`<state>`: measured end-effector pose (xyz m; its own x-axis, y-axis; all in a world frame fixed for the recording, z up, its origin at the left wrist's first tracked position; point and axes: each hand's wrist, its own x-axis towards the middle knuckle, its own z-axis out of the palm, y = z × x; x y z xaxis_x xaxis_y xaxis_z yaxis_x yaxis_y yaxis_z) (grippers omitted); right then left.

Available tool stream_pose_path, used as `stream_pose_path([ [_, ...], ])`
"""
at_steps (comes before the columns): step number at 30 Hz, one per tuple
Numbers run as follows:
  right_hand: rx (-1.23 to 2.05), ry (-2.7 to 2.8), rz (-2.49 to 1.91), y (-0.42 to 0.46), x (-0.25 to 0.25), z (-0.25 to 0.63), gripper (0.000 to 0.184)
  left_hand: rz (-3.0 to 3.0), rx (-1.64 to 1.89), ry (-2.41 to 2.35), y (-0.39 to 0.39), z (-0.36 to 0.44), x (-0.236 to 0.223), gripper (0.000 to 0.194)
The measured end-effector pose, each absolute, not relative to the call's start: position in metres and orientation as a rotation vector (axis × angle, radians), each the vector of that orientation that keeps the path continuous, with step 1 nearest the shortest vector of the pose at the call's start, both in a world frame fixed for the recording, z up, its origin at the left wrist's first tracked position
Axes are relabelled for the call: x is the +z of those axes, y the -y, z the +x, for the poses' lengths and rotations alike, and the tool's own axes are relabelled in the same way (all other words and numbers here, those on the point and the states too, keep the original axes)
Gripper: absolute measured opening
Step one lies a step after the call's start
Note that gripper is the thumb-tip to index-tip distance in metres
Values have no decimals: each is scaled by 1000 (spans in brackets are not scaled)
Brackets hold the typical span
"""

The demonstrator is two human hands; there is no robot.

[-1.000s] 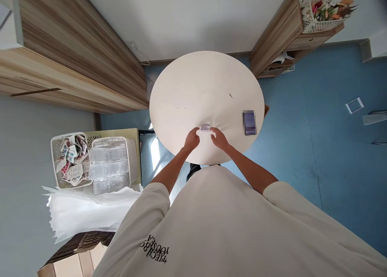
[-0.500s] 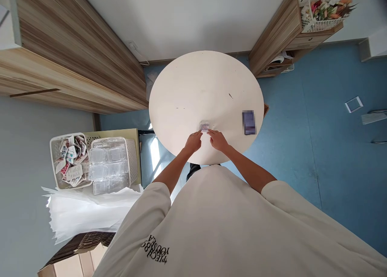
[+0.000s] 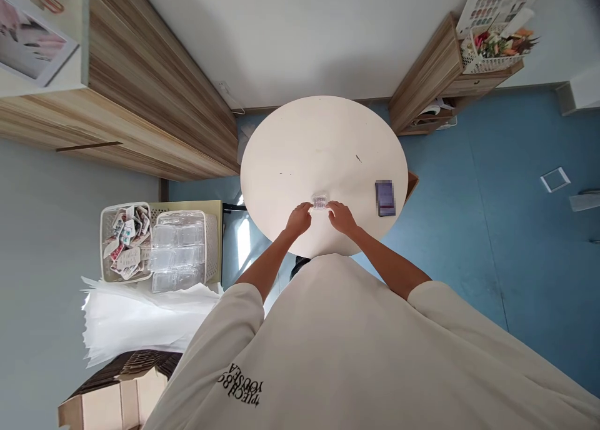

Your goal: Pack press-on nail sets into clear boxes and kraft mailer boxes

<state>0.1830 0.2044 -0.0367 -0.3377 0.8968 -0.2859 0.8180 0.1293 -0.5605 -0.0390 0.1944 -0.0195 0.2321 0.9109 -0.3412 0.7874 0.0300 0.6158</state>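
A small clear plastic box with rows of small pinkish-purple pieces in it sits at the near middle of the round white table. My left hand is at its left side, fingers bent and their tips against the edge. On the opposite side, my right hand has its fingertips at the right edge, so the box is held between both hands. Whether its lid is fully closed is too small to make out.
A dark phone-like rectangle, partly blurred, lies on the table's right. To the left stand a white basket of printed cards and a basket of clear plastic boxes. White sheets and a cardboard box are nearer me.
My fingertips have shifted from the box's near edge out to its left and right sides. My hands are slightly further apart. The view has tilted a little, showing more of the left cabinet top.
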Motion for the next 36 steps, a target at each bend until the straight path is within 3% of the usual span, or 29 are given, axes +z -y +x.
stream_pose_path([
  [14, 1114, 2421, -1374, -226, -27, 161, 34, 1522, 433, -1917, -129, -62, 12, 47],
  [25, 1251, 2549, -829, -192, 25, 18, 28, 1328, 704, -2193, -44, -138, 48, 46],
  [36, 1205, 2612, -515, -63, 54, -135, 25, 1283, 922, -2435, 99, -254, 90, 48],
])
